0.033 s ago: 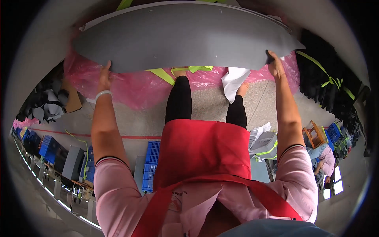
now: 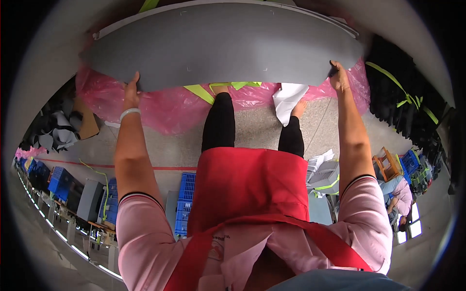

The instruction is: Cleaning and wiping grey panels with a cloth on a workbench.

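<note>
A broad grey sheet [image 2: 223, 46] with small pale corner marks stretches across the far part of the head view. My left hand [image 2: 131, 92] grips its near edge at the left, thumb on top and fingers hidden beneath. At the right, my right hand [image 2: 340, 80] holds the same edge, its fingers also partly hidden under the sheet. White edges of other sheets [image 2: 141, 16] show just beyond the grey one. Crumpled pink plastic film [image 2: 165, 111] lies below, poking out on the near side and at both ends.
Yellow-green strips [image 2: 200, 93] and a folded white sheet [image 2: 290, 102] lie by my feet. Dark hanging pieces [image 2: 388, 92] stand at the right. Blue crates [image 2: 184, 203], a wooden stool [image 2: 387, 164] and a bent-over person [image 2: 401, 199] are behind me.
The grey sheet has shifted slightly left, its right tip drawing in from the dark pieces. Both hands keep hold of its near edge.
</note>
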The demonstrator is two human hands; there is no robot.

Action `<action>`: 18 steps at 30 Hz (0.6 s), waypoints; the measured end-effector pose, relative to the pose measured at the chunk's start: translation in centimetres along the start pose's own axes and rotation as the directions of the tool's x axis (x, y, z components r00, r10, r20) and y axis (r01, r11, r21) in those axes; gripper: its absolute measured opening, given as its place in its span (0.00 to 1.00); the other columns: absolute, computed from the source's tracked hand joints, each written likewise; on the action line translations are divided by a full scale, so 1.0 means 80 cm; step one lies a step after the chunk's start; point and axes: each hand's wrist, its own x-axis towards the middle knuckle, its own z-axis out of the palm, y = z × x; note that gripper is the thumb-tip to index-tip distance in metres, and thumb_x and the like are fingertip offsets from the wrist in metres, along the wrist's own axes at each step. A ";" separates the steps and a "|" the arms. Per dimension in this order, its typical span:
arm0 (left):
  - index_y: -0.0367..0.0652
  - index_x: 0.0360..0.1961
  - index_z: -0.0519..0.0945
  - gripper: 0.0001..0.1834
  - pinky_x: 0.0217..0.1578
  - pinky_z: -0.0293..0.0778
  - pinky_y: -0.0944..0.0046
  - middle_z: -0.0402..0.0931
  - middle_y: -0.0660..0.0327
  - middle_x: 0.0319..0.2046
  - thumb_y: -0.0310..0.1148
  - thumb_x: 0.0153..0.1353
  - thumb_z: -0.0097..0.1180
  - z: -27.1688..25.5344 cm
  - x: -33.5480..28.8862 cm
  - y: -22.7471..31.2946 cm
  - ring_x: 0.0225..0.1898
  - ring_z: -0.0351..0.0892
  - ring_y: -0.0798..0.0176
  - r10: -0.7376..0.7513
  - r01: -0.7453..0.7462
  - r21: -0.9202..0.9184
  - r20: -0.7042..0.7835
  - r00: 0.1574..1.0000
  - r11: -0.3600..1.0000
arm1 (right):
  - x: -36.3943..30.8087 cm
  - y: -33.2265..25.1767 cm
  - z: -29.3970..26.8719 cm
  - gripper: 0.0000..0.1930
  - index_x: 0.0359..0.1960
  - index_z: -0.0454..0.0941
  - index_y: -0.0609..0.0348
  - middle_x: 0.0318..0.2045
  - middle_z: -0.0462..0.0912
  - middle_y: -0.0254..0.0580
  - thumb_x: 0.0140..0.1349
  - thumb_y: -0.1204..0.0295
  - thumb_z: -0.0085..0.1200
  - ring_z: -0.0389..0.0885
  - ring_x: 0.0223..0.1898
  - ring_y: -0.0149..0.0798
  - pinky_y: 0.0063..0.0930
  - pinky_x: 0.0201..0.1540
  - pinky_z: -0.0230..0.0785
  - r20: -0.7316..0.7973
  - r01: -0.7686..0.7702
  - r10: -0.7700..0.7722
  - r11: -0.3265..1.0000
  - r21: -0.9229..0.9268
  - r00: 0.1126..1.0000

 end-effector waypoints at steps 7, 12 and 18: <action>0.43 0.67 0.59 0.43 0.57 0.64 0.31 0.60 0.51 0.65 0.42 0.55 0.70 -0.035 0.019 -0.048 0.63 0.63 0.46 -0.178 0.186 -0.114 0.079 0.981 0.976 | 0.010 0.037 0.001 0.18 0.46 0.77 0.59 0.47 0.81 0.40 0.58 0.65 0.65 0.77 0.51 0.42 0.35 0.61 0.67 -0.070 0.016 0.003 0.963 0.269 0.998; 0.42 0.65 0.62 0.40 0.57 0.66 0.32 0.63 0.52 0.63 0.44 0.57 0.68 -0.041 0.029 -0.044 0.62 0.64 0.44 -0.189 0.181 -0.166 -0.027 0.982 0.969 | -0.020 -0.016 0.049 0.26 0.56 0.74 0.58 0.52 0.79 0.40 0.59 0.60 0.65 0.77 0.54 0.40 0.36 0.59 0.68 -0.136 0.044 -0.030 0.994 0.097 0.990; 0.41 0.65 0.62 0.39 0.60 0.62 0.32 0.63 0.52 0.63 0.46 0.59 0.66 -0.060 0.037 -0.037 0.63 0.63 0.46 -0.180 0.177 -0.165 -0.006 0.984 0.970 | -0.037 -0.030 0.037 0.26 0.57 0.72 0.59 0.53 0.78 0.38 0.59 0.64 0.65 0.77 0.52 0.37 0.31 0.59 0.69 0.097 0.205 -0.197 0.975 -0.084 0.976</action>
